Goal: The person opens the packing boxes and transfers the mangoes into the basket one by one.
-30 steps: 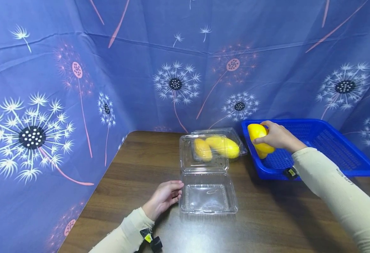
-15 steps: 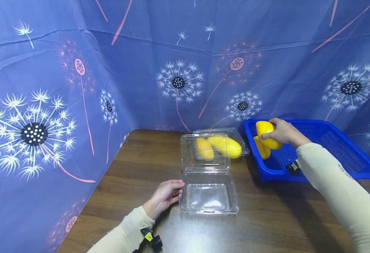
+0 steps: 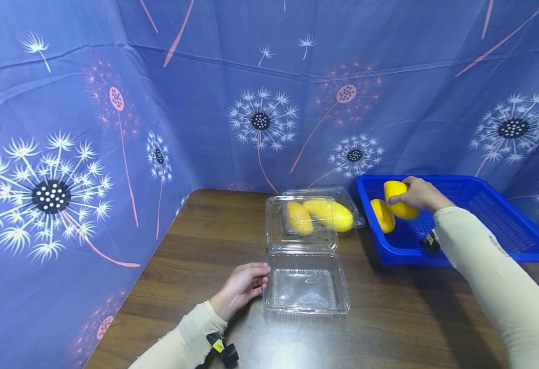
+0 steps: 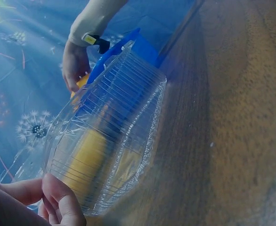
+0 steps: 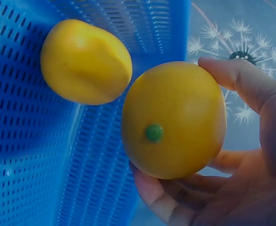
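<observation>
My right hand (image 3: 423, 196) holds a yellow mango (image 5: 173, 120) over the left part of the blue basket (image 3: 440, 260), fingers and thumb spread around it. A green stem spot shows on the mango's end in the right wrist view. Beside it, a second yellow mango (image 3: 382, 216) lies in the basket against the left wall. My left hand (image 3: 242, 287) pinches the left rim of a clear plastic clamshell box (image 3: 304, 289) between thumb and fingers. The box stands with its lid raised toward the back, and its base holds nothing.
Behind the raised lid, a second clear plastic box (image 3: 345, 197) holds several yellow mangoes (image 3: 341, 219), partly seen through the lid. Everything stands on a brown wooden table (image 3: 195, 241). A blue dandelion-print cloth (image 3: 195, 118) hangs at the back and sides.
The right hand and its mango have moved a little to the right, away from the basket's left wall, exposing more of the second mango. My left hand has stayed at the box rim.
</observation>
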Motion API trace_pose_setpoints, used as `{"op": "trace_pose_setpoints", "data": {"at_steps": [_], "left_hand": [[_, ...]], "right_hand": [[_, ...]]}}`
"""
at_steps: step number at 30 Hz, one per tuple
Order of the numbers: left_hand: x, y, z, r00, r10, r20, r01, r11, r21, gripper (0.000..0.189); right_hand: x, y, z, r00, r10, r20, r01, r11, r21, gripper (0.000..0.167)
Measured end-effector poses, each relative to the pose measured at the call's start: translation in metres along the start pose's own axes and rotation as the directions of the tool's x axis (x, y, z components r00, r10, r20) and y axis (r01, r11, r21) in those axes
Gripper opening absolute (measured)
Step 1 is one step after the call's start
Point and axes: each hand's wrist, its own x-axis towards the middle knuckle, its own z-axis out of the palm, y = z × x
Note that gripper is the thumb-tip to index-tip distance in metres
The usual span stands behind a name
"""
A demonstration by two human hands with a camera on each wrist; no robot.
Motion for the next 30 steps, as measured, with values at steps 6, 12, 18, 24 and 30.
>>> {"op": "trace_pose_setpoints", "data": {"at_steps": [6,12,18,24,30], "left_hand": [[0.002,0.0,0.0,1.0,-0.003,0.002,0.003,1.0,-0.003,0.014],[0.002,-0.001,0.0,1.0,-0.006,-0.005,0.006,1.0,-0.005,0.016],[0.003,-0.002,0.0,1.0,-0.009,0.0,0.009,1.0,-0.009,0.013],[0.003,-0.005,0.001,1.0,-0.012,-0.003,0.012,1.0,-0.009,0.013],[0.004,-0.008,0.002,1.0,-0.018,0.004,0.018,1.0,-0.003,0.019]], "right_hand": [[0.005,0.007,0.002,1.0,0.01,0.016,-0.01,1.0,0.01,0.096],[0.009,0.014,0.001,0.999,0.027,0.033,-0.027,1.0,0.003,0.094],[0.013,0.017,0.0,0.998,0.049,0.049,-0.049,0.999,0.006,0.09],[0.018,0.022,0.004,0.996,0.054,0.066,-0.055,0.998,0.005,0.083],[0.02,0.031,0.009,0.991,0.097,0.096,-0.098,0.995,0.005,0.084]]}}
